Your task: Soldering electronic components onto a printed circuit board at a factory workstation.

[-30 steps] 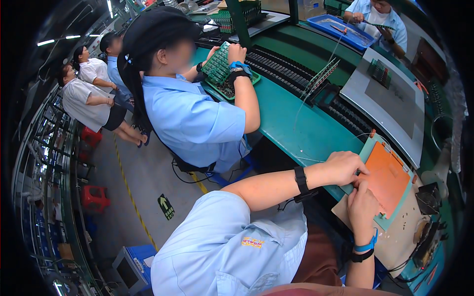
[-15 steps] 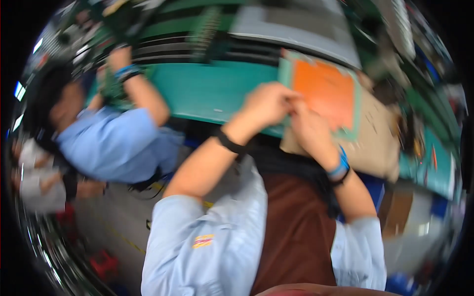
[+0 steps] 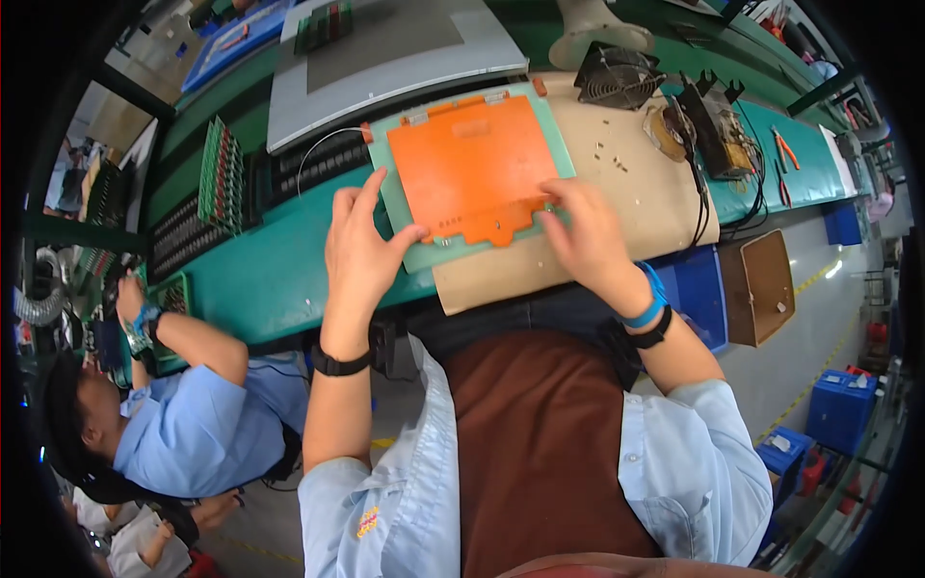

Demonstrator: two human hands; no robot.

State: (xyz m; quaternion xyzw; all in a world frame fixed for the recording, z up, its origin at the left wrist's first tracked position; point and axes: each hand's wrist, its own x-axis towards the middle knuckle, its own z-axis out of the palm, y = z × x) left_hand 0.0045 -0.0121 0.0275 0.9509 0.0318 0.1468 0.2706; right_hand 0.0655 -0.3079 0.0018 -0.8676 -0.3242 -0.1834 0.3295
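A flat orange plate (image 3: pixel 472 169) with hinge-like clips along its far edge and a notched near edge lies on a light green board (image 3: pixel 448 252). At the board's left edge my left hand (image 3: pixel 358 246) is open, thumb and fingers spread, the thumb tip touching the plate's near left corner. My right hand (image 3: pixel 590 236) is at the near right corner of the plate. Its thumb and forefinger are apart on either side of that corner, slightly blurred, with nothing visible held between them.
Brown cardboard (image 3: pixel 626 183) under the board carries small loose parts. Beyond are a black fan (image 3: pixel 619 77) and a transformer-like device (image 3: pixel 718 130) with cables. Pliers (image 3: pixel 782 154) lie farther right. A co-worker (image 3: pixel 207 424) sits at left, near upright green circuit boards (image 3: pixel 220 178). Below the bench stands a blue bin (image 3: pixel 696 294).
My hands, together at the orange plate's left edge before, have parted to its two near corners. The view has turned, and the blur has mostly cleared.
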